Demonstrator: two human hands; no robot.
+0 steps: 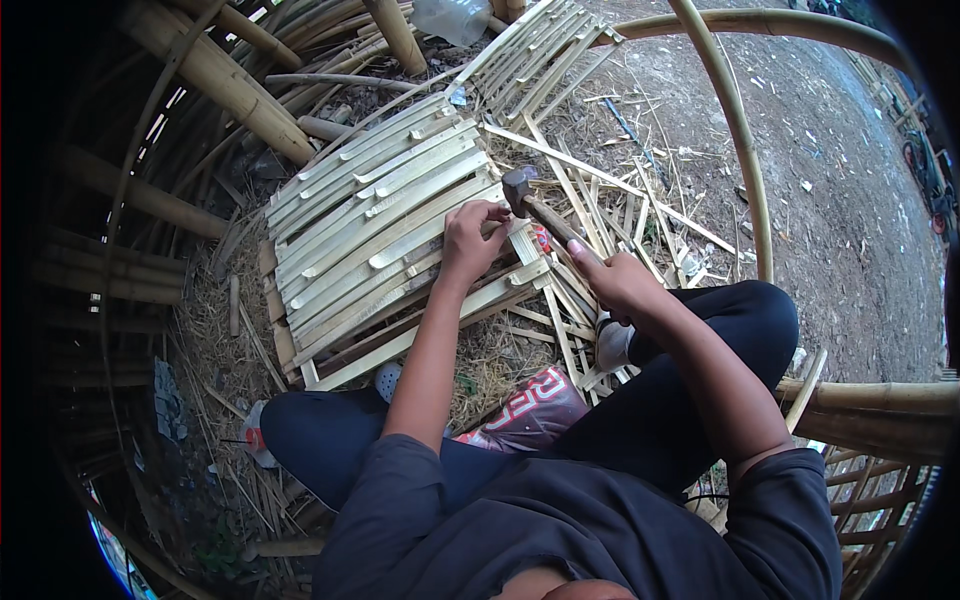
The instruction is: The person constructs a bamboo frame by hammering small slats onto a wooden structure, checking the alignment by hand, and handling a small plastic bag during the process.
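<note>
A panel of split bamboo slats (385, 215) lies on the ground before my crossed legs, its slats set side by side with gaps. My right hand (618, 282) grips a hammer (548, 217) by its wooden handle, the dark metal head raised near the panel's right edge. Close to that head, my left hand (474, 236) is at the right end of the slats with thumb and fingers pinched together. Whatever sits between those fingertips is too small to make out. One pale slat (430, 335) runs along the panel's near side, below my left wrist.
A second slatted bamboo panel (535, 55) lies beyond the first. Loose bamboo strips (600, 215) are scattered to the right. Thick bamboo poles (225, 75) stand at the left, and a curved pole (735, 130) rises on the right. A printed bag (530, 410) lies between my legs.
</note>
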